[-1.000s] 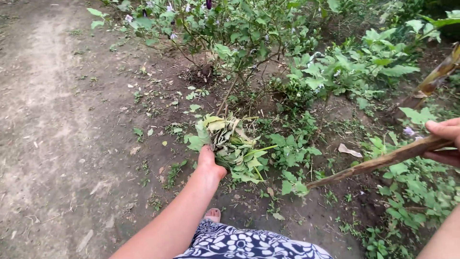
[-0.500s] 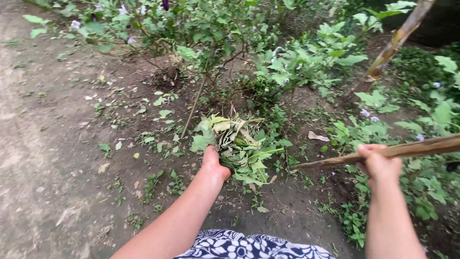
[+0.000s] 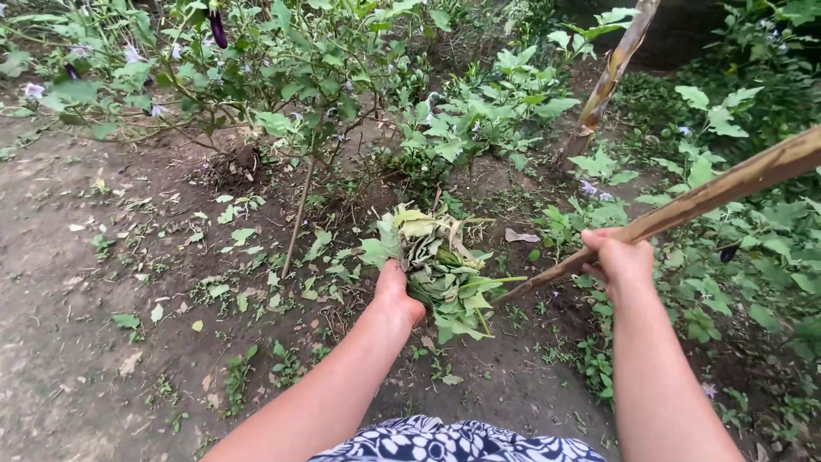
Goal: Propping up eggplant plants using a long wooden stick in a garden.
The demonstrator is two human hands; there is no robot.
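- At frame centre, my left hand [image 3: 395, 289] is clenched around a bundle of wilted leaves [image 3: 438, 261].
- Centre right, my right hand [image 3: 617, 255] is wrapped around a wooden stick [image 3: 727, 190].

No packages, labels, signs, screens.

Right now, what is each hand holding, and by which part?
The left hand grips a bunch of leaves at its near, lower edge. The right hand grips a wooden stick near its lower end.
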